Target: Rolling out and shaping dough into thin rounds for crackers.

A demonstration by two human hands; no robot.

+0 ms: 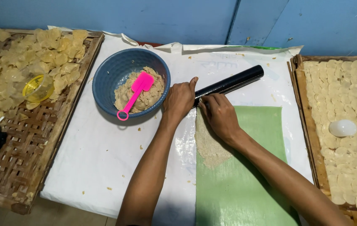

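My left hand and right hand press flat on a black roller, gripping nothing. White sheeting covers the surface below a blue wall.

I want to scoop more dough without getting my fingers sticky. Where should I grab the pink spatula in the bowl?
Probably grip the spatula by its lower handle, near the ring end resting on the near rim of the bowl. Come from the front-left: the handle slants down-left out of the dough, so that end is clean, while the blade lies on the dough.
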